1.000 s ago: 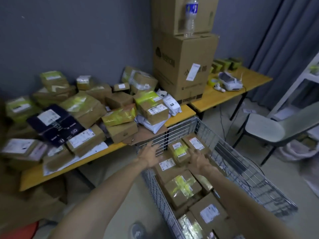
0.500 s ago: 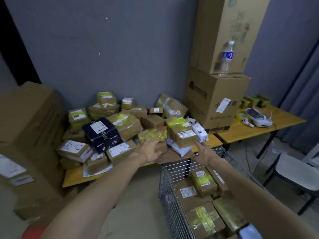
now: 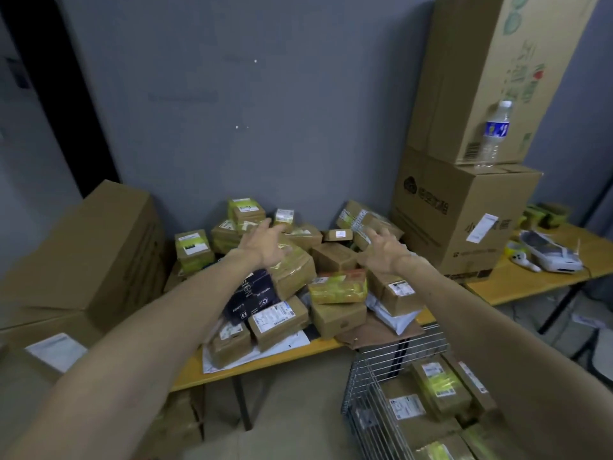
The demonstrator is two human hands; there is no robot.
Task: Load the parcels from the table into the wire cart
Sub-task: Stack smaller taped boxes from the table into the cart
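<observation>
A heap of brown cardboard parcels (image 3: 335,257) with yellow tape and white labels covers the yellow table (image 3: 265,358); a dark navy box (image 3: 253,297) lies among them. My left hand (image 3: 265,242) reaches over the upper middle of the heap with fingers spread, holding nothing. My right hand (image 3: 381,250) hovers open above the right side of the heap, near a taped parcel (image 3: 358,220). The wire cart (image 3: 371,403) stands at the lower right, below the table's edge, with several parcels inside it.
Two big cartons (image 3: 464,220) are stacked at the right with a water bottle (image 3: 494,134) on the lower one. A large carton (image 3: 86,247) stands at the left. A second yellow table (image 3: 517,280) at the right carries a white device (image 3: 550,257).
Both hands have left the cart and risen forward over the parcel heap on the table. The view has swung up and left with them.
</observation>
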